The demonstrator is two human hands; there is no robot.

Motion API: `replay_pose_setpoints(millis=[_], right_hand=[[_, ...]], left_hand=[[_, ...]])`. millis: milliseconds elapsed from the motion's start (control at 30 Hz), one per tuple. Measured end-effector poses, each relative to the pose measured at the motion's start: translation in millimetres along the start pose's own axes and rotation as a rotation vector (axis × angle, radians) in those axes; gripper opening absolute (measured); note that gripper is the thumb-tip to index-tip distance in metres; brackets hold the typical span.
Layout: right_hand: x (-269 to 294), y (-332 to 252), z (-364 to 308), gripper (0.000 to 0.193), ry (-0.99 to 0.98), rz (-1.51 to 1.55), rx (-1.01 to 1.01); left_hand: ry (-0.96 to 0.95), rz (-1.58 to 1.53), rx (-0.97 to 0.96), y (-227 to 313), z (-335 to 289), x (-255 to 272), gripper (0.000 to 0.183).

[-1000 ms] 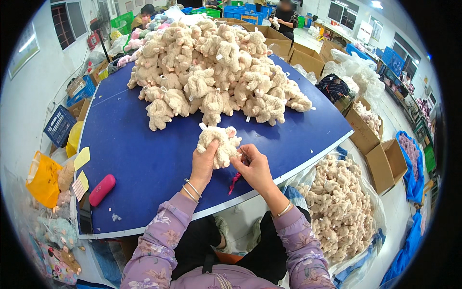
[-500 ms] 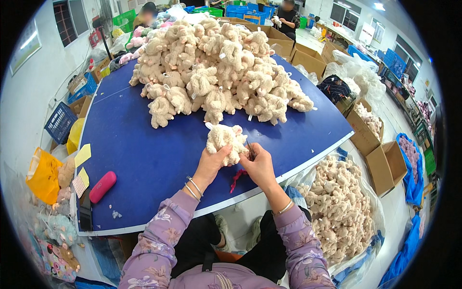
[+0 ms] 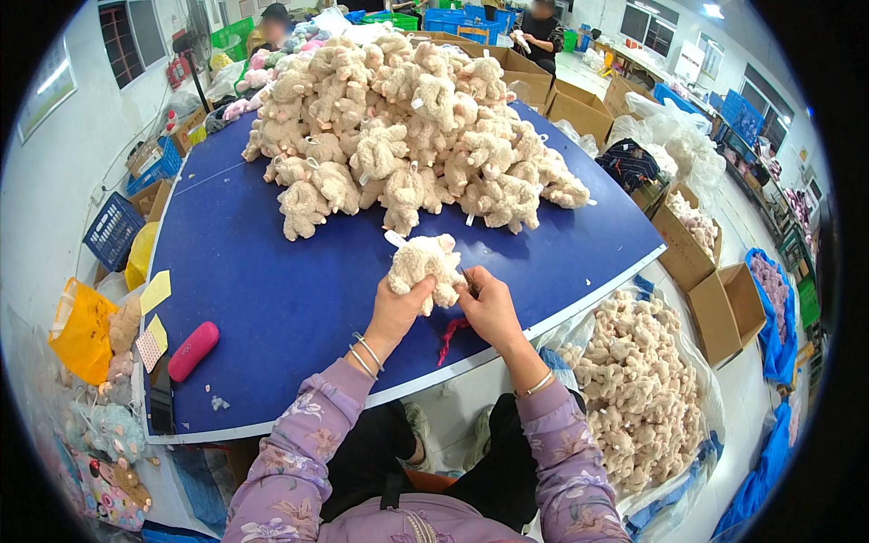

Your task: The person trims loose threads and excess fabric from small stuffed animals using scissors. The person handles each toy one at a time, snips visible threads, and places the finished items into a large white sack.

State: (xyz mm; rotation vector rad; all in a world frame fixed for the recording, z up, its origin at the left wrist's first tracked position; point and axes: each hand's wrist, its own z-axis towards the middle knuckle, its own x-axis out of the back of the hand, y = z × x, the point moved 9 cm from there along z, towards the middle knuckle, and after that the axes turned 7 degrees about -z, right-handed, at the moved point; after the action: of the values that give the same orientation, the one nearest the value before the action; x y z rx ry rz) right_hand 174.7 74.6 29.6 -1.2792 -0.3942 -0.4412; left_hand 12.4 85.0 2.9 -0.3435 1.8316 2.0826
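Note:
In my left hand [image 3: 398, 309] is a cream fluffy plush toy [image 3: 424, 268], held above the blue table [image 3: 299, 299] with its white loop tag sticking up. My right hand [image 3: 491, 309] is closed round small dark thread snips [image 3: 470, 282], mostly covered by the fingers. Their tip is close to the right side of the toy; whether they touch cannot be made out. Below the right hand a crimson cord [image 3: 447, 340] hangs over the table. Beyond both hands rises a big heap of similar plush toys [image 3: 389, 136].
A pink case [image 3: 194, 352], a dark phone [image 3: 161, 405] and yellow paper slips [image 3: 156, 290] lie at the table's left edge. To the right, a large bag [image 3: 638, 398] of plush toys stands on the floor, beside open cardboard boxes [image 3: 724, 317]. Two people sit farther back.
The toy has turned slightly in my left hand. My right hand has shifted a little with the snips, whose blades now show less. The cord has swung slightly right.

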Motion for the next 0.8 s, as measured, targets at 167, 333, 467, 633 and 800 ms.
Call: replay_pose_setpoints(millis=[167, 333, 467, 633, 800], right_hand=[[1, 6, -3, 0.021, 0.037, 0.117, 0.062], [7, 12, -4, 0.018, 0.074, 0.275, 0.072], [3, 13, -6, 0.019, -0.002, 0.298, 0.003], [3, 9, -8, 0.018, -0.010, 0.285, -0.027], [2, 11, -7, 0.014, 0.013, 0.206, -0.013]], left_hand=[[-0.022, -0.061, 0.079, -6, 0, -2, 0.027], [-0.017, -0.088, 0.065, 1, -1, -5, 0.031], [0.003, -0.104, 0.038, 0, 0, -4, 0.023], [-0.049, -0.109, 0.094, -5, 1, -5, 0.034], [-0.071, -0.092, 0.112, -9, 0, -7, 0.033]])
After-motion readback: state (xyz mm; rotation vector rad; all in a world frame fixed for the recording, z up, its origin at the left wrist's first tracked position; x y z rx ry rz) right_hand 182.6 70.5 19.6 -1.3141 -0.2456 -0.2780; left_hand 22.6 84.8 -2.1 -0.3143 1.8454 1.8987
